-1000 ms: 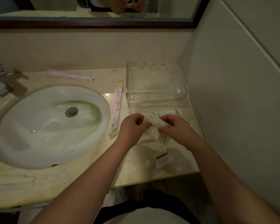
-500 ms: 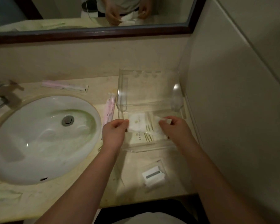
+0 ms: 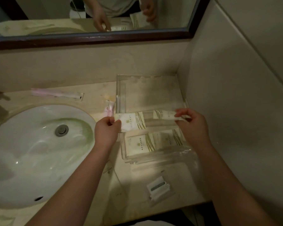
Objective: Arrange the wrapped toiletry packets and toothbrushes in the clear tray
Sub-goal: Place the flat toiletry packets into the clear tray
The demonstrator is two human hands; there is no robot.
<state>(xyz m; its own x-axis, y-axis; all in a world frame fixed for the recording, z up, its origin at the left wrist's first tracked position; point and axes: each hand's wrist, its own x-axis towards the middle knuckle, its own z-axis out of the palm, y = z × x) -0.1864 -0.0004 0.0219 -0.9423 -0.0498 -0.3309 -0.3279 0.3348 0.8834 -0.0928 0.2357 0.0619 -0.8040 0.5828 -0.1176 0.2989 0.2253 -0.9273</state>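
Note:
A clear tray (image 3: 121,97) sits on the marble counter in the right corner. Two white packets with green stripes (image 3: 142,143) lie flat in its near part. My left hand (image 3: 105,131) pinches another striped packet (image 3: 131,122) over the tray's left wall. My right hand (image 3: 192,126) holds a second striped packet (image 3: 163,115) above the tray's middle. One pink wrapped toothbrush (image 3: 109,110) lies just left of the tray, partly hidden. Another pink wrapped toothbrush (image 3: 57,94) rests behind the sink.
A white sink (image 3: 31,154) fills the left of the counter, with the tap at the far left edge. A small white packet with a grey stripe (image 3: 158,189) lies near the counter's front edge. The wall (image 3: 235,111) stands close on the right. A mirror hangs above.
My hands held one bundle together above the counter; they have since separated, each now holding one striped packet over the tray. The view has shifted back.

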